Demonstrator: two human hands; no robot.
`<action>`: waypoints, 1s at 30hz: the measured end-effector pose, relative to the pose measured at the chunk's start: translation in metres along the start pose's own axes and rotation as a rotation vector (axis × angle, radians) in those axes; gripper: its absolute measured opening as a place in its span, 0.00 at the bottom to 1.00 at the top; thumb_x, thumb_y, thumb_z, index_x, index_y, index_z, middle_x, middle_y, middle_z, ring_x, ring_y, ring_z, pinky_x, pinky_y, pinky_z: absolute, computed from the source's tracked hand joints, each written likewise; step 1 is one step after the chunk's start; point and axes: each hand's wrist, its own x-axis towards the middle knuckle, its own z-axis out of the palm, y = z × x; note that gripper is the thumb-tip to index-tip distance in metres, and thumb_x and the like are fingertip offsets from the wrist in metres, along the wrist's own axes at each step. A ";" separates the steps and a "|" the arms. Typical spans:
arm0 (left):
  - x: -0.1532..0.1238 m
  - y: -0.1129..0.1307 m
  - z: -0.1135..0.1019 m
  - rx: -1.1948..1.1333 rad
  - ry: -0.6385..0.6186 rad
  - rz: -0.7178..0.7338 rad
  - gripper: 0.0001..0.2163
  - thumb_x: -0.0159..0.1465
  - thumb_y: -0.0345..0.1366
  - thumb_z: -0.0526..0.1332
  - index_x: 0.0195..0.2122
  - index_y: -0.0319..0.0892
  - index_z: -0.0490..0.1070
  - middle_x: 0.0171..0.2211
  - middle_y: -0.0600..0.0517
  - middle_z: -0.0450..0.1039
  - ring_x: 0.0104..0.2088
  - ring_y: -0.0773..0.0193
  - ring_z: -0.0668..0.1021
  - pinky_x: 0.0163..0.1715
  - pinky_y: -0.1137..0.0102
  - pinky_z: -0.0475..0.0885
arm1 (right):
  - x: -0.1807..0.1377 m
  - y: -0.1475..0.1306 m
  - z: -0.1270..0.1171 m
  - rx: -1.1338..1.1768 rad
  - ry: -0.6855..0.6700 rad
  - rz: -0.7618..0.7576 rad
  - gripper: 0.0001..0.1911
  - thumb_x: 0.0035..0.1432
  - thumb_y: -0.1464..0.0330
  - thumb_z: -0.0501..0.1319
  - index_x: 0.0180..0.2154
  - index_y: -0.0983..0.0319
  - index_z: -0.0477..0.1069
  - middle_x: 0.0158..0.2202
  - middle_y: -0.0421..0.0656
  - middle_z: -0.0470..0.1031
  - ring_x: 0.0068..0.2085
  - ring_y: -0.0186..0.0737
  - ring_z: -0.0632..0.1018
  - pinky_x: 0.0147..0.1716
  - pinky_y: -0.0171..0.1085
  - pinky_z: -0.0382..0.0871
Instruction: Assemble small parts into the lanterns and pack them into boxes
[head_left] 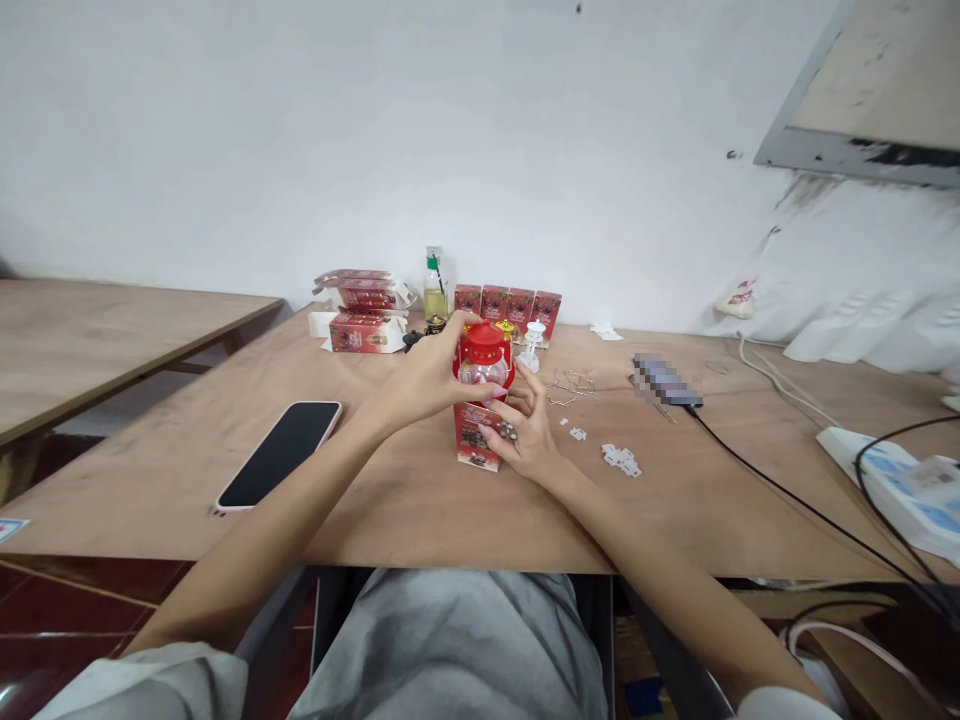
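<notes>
A small red lantern (pixel 486 345) with a clear globe stands at the top of an upright red printed box (pixel 474 440). Whether its base is inside the box or only resting on it, I cannot tell. My left hand (pixel 435 372) is closed around the lantern from the left, thumb across its front. From the right, my right hand (pixel 529 430) curls its fingers around the box's upper part and side. Just behind, a white lantern (pixel 533 340) and a gold-topped lantern (pixel 506 329), partly hidden, stand on the table.
Several closed red boxes (pixel 495 300) line the wall, with opened boxes (pixel 367 330) and a green-capped bottle (pixel 435 295) to their left. A phone (pixel 281 455) lies left. On the right are wire pieces (pixel 574 383), white tags (pixel 621 459), a cabled device (pixel 664 380) and a power strip (pixel 900 485).
</notes>
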 end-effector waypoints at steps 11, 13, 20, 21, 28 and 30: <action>0.001 0.013 -0.001 0.383 -0.072 -0.089 0.27 0.56 0.50 0.63 0.51 0.41 0.59 0.42 0.44 0.75 0.39 0.50 0.78 0.33 0.67 0.69 | 0.001 -0.001 -0.001 0.024 -0.037 -0.006 0.21 0.57 0.69 0.60 0.52 0.50 0.59 0.64 0.46 0.44 0.49 0.43 0.74 0.44 0.49 0.76; 0.001 0.017 0.001 0.446 -0.075 -0.109 0.28 0.56 0.51 0.62 0.51 0.40 0.59 0.41 0.43 0.75 0.39 0.49 0.78 0.33 0.66 0.68 | 0.001 -0.001 0.000 0.027 -0.041 0.005 0.21 0.57 0.69 0.60 0.51 0.51 0.59 0.64 0.46 0.45 0.50 0.43 0.73 0.45 0.49 0.76; 0.002 0.031 0.001 0.528 -0.098 -0.178 0.25 0.55 0.48 0.64 0.47 0.39 0.60 0.39 0.42 0.74 0.42 0.49 0.76 0.36 0.66 0.69 | 0.001 -0.002 0.000 0.051 -0.035 0.009 0.20 0.57 0.71 0.60 0.50 0.51 0.60 0.63 0.45 0.45 0.55 0.45 0.69 0.48 0.49 0.74; 0.002 0.032 0.001 0.527 -0.097 -0.178 0.24 0.55 0.47 0.64 0.46 0.39 0.60 0.39 0.43 0.73 0.42 0.49 0.76 0.36 0.66 0.68 | 0.001 -0.002 0.000 0.044 -0.038 0.010 0.19 0.57 0.71 0.59 0.49 0.51 0.60 0.63 0.45 0.45 0.56 0.46 0.69 0.48 0.50 0.74; 0.010 0.027 0.006 0.396 -0.090 -0.108 0.26 0.50 0.40 0.67 0.47 0.39 0.59 0.40 0.45 0.73 0.42 0.52 0.75 0.37 0.66 0.68 | -0.003 0.002 0.001 0.018 -0.019 0.008 0.20 0.56 0.70 0.61 0.49 0.50 0.61 0.62 0.45 0.44 0.55 0.46 0.69 0.46 0.49 0.75; 0.011 0.022 0.008 0.295 -0.089 -0.051 0.27 0.51 0.39 0.67 0.49 0.41 0.58 0.39 0.47 0.73 0.40 0.53 0.76 0.37 0.65 0.68 | -0.004 0.005 0.002 0.027 0.001 -0.005 0.21 0.55 0.69 0.62 0.50 0.49 0.60 0.62 0.45 0.44 0.54 0.46 0.70 0.45 0.49 0.76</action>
